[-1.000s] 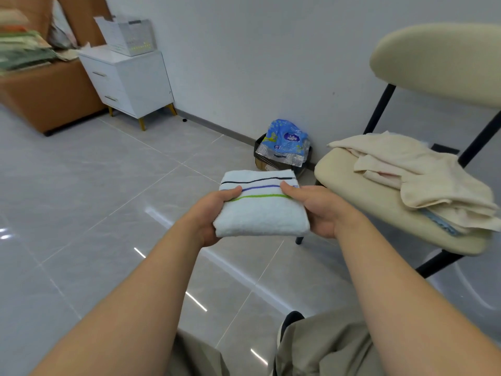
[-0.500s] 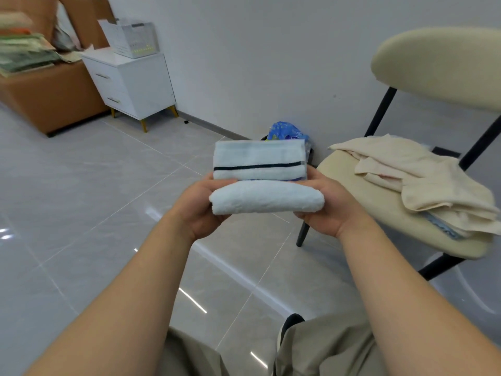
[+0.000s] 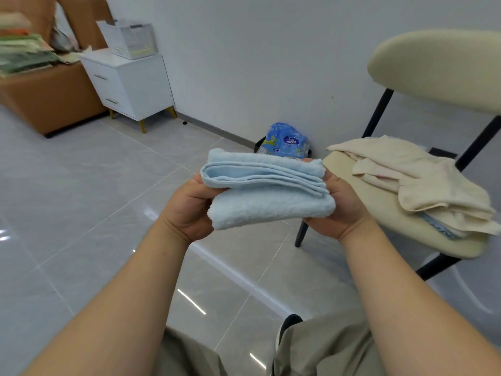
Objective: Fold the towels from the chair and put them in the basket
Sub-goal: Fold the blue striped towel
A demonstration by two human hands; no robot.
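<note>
A pale blue folded towel point(image 3: 267, 191) is held in front of me at chest height, its layered edges facing me. My left hand point(image 3: 189, 210) grips its left end and my right hand point(image 3: 340, 207) grips its right end. Cream towels point(image 3: 417, 180) lie in a loose heap on the seat of the cream chair point(image 3: 374, 213) to the right. A dark basket point(image 3: 259, 145) sits on the floor by the wall behind the towel, mostly hidden, with a blue plastic pack point(image 3: 287, 141) in it.
A white bedside cabinet point(image 3: 130, 85) with a white crate point(image 3: 128, 39) on top stands at the back left, beside a brown sofa point(image 3: 46, 96) piled with cloths. Glossy grey floor tiles point(image 3: 81, 199) spread to the left. My knees point(image 3: 320, 348) show at the bottom.
The towel has been folded over once more and tipped, so its striped face is hidden and its layered edges face me. Both hands have risen a little and kept their hold.
</note>
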